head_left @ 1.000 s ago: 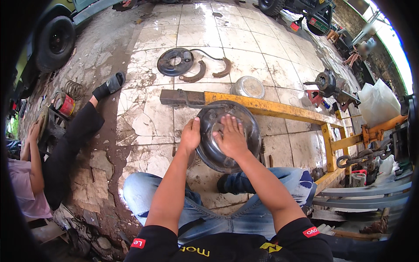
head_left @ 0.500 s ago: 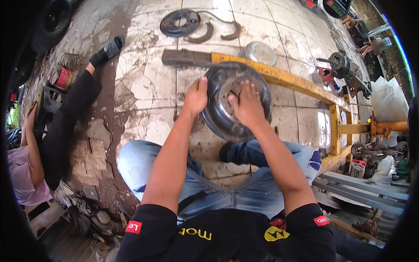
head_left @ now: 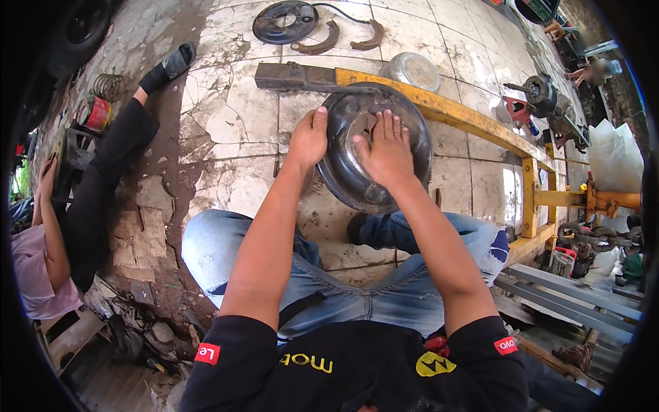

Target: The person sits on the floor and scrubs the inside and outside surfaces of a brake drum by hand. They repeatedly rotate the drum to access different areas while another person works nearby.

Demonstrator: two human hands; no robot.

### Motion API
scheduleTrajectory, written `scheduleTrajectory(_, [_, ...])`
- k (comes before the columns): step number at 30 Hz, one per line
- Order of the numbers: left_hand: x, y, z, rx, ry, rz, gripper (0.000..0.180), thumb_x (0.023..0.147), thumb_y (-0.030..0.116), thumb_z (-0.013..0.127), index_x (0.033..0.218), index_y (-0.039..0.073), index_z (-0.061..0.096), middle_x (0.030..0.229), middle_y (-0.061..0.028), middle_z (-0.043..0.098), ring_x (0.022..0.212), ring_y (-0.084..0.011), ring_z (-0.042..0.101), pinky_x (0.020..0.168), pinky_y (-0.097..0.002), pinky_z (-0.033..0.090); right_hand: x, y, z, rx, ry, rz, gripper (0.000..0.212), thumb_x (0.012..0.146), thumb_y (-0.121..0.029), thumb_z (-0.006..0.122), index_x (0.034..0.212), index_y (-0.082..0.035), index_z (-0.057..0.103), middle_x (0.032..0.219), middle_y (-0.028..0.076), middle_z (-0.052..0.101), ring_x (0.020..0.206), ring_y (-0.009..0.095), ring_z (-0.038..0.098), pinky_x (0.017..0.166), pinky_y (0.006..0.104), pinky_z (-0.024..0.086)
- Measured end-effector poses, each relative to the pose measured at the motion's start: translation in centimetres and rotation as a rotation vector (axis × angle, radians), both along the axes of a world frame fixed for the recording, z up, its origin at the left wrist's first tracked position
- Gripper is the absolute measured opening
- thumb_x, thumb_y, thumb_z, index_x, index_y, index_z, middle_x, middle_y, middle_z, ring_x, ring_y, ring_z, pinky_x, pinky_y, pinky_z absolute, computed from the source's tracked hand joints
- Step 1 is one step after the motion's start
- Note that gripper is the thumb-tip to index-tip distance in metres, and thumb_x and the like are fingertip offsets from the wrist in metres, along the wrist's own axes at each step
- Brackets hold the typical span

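A round dark metal drum (head_left: pixel 374 147) is held upright above the tiled floor (head_left: pixel 226 123), gripped at its rim by the left hand (head_left: pixel 309 137), while the right hand (head_left: pixel 386 151) is pressed open-fingered against its face, beside a yellow steel frame (head_left: pixel 467 117).

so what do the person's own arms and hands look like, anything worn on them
Both forearms are bare, and the left hand and right hand wear no gloves, rings or watch that show. The short black sleeves end above the elbows, each with a small red patch bearing white letters near the hem. No straps or cables on the arms.
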State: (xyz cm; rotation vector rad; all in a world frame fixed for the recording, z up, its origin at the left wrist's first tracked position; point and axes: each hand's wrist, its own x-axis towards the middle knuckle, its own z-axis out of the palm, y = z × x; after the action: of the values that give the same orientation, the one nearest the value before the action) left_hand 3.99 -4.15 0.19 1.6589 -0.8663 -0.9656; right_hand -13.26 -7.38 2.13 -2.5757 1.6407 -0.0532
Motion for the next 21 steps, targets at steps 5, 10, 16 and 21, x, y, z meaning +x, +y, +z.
scheduleTrajectory(5, [0.2,-0.2,-0.6,-0.014,0.061,-0.013,0.057,0.102,0.043,0.039,0.120,-0.007,0.058,0.112,-0.0248,0.065,0.107,-0.0336,0.061,0.094,-0.0378,0.044,-0.8,0.1,0.4,0.075,-0.046,0.033,0.082,0.097,-0.060,0.031,0.148,0.004,0.025,0.156,0.022,0.022,0.146,0.036,0.020,0.118,0.0489,0.016])
scheduleTrajectory(10, [0.1,-0.4,-0.7,0.000,0.055,0.004,0.058,0.102,0.044,0.039,0.119,-0.007,0.059,0.111,-0.0238,0.066,0.105,-0.0321,0.062,0.093,-0.0377,0.045,-2.3,0.5,0.5,0.114,0.004,-0.024,0.084,0.097,-0.062,0.027,0.149,0.005,0.024,0.157,0.023,0.019,0.146,0.038,0.017,0.118,0.0470,0.017])
scheduleTrajectory(16, [0.6,-0.6,-1.0,0.012,0.066,-0.015,0.059,0.102,0.044,0.039,0.120,-0.008,0.058,0.113,-0.0239,0.065,0.106,-0.0317,0.062,0.094,-0.0375,0.045,-3.4,1.3,0.9,0.230,-0.057,0.000,0.087,0.097,-0.063,0.026,0.150,0.005,0.019,0.157,0.025,0.016,0.147,0.039,0.011,0.118,0.0479,0.016])
scheduleTrajectory(21, [0.1,-0.4,0.1,0.020,0.020,-0.036,0.061,0.103,0.043,0.039,0.128,-0.012,0.051,0.121,-0.0229,0.061,0.111,-0.0277,0.059,0.097,-0.0342,0.044,-4.8,3.2,0.4,0.269,-0.066,-0.136,0.086,0.098,-0.061,0.025,0.150,0.007,0.016,0.157,0.027,0.013,0.146,0.042,0.010,0.118,0.0470,0.018])
